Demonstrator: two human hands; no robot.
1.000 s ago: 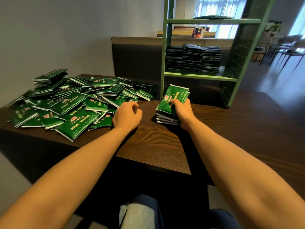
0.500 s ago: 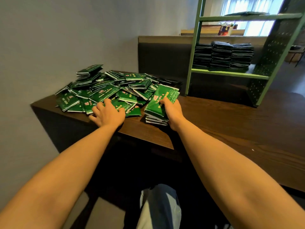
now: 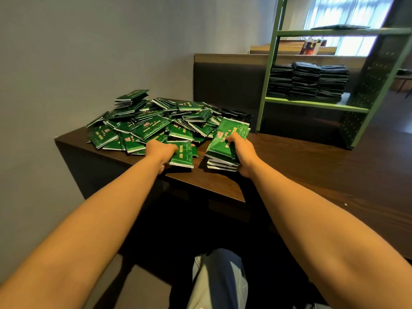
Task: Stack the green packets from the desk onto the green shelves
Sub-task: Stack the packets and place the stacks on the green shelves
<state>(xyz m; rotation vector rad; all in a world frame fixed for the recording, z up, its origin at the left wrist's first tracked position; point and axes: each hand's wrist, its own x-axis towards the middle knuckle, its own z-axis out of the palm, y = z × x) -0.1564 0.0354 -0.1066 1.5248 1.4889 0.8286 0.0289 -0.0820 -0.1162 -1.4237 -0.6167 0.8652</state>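
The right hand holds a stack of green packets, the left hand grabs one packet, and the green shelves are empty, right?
Not quite. The head view shows the green shelves hold dark stacks of packets, so they are not empty. The right hand does hold a stack of green packets, and the left hand does grab one packet.

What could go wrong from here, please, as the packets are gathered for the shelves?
The stack in the grip of the right hand is tilted, its lower packets fanned out; lifting it could let some slip. The packet that the left hand grips lies at the edge of the pile, close to the desk rim; pulling it may drag neighbours off.
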